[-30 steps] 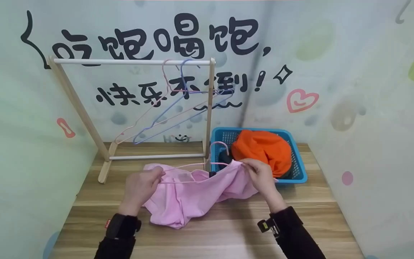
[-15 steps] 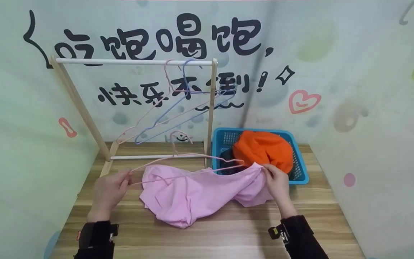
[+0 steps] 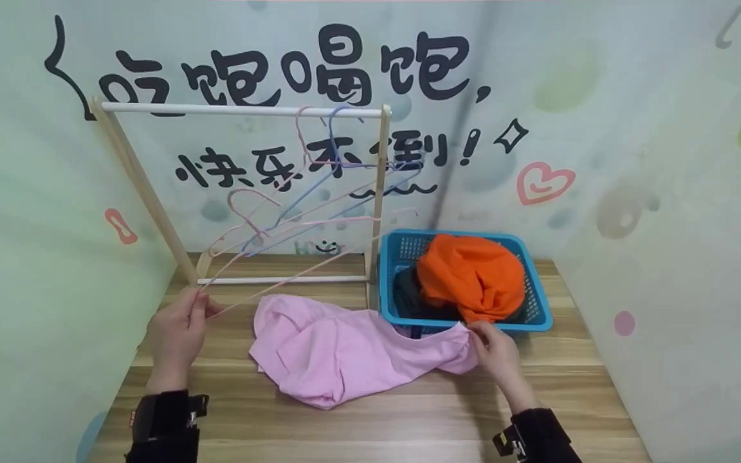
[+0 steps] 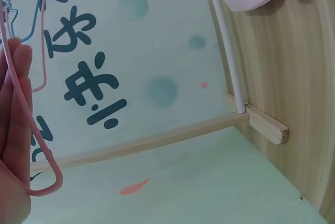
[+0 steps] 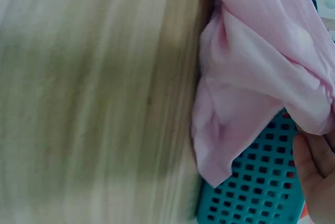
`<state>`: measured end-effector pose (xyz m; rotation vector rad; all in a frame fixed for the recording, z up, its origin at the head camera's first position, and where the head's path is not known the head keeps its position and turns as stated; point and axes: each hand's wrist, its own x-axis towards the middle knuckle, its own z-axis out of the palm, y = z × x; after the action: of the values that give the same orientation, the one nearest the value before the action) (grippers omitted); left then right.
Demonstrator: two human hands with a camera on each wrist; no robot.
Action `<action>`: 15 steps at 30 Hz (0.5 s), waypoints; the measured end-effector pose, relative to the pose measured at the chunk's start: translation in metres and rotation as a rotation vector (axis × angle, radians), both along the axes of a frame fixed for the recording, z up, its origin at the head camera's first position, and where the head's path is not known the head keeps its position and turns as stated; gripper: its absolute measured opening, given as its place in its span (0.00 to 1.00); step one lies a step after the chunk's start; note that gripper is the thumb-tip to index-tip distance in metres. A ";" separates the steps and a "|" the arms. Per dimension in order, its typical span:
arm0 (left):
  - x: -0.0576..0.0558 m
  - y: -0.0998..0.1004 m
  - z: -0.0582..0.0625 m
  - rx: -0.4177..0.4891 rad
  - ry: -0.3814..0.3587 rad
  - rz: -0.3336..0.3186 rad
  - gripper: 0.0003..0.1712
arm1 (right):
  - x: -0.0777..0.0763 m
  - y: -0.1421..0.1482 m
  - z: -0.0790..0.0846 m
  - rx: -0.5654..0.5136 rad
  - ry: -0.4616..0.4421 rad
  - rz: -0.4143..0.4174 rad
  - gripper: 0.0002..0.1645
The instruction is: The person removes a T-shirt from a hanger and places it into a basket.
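My left hand (image 3: 177, 334) pinches one end of a thin pink wire hanger (image 3: 280, 247), raised over the left of the wooden table (image 3: 370, 411); the hanger is free of the cloth. The left wrist view shows the hanger (image 4: 31, 130) lying against my fingers (image 4: 15, 124). A crumpled pink garment (image 3: 338, 350) lies on the table in the middle. My right hand (image 3: 496, 354) pinches its right edge just in front of the blue basket (image 3: 534, 308). In the right wrist view the garment (image 5: 251, 88) bunches against the basket (image 5: 256, 182).
A small wooden clothes rack (image 3: 242, 110) stands at the back left with a pink and a blue hanger (image 3: 329, 180) on its rail. The basket holds an orange garment (image 3: 470, 273) over something dark. Painted walls close in on three sides.
My left hand has pulled the pink hanger out of the garment, leftward and upward. The right hand has lowered with the garment's edge toward the table.
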<state>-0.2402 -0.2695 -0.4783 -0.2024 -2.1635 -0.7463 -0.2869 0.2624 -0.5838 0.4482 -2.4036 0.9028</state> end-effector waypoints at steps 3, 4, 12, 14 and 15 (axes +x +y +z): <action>-0.001 0.001 0.012 0.087 -0.020 0.044 0.10 | 0.003 0.003 -0.003 -0.011 -0.037 -0.009 0.06; -0.002 0.001 0.015 0.114 -0.022 0.062 0.10 | 0.004 0.004 -0.003 -0.018 -0.047 -0.015 0.06; -0.007 -0.012 0.030 0.290 -0.005 0.168 0.19 | 0.006 0.007 0.002 -0.033 -0.076 -0.061 0.05; -0.008 -0.017 0.029 0.321 -0.002 0.200 0.20 | 0.006 0.007 0.003 -0.033 -0.081 -0.063 0.05; -0.008 -0.019 0.028 0.339 -0.003 0.212 0.21 | 0.006 0.007 0.003 -0.036 -0.081 -0.063 0.04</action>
<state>-0.2481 -0.2885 -0.4507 0.2017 -1.9853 -0.9716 -0.2806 0.2698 -0.5811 0.3266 -2.4557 0.9509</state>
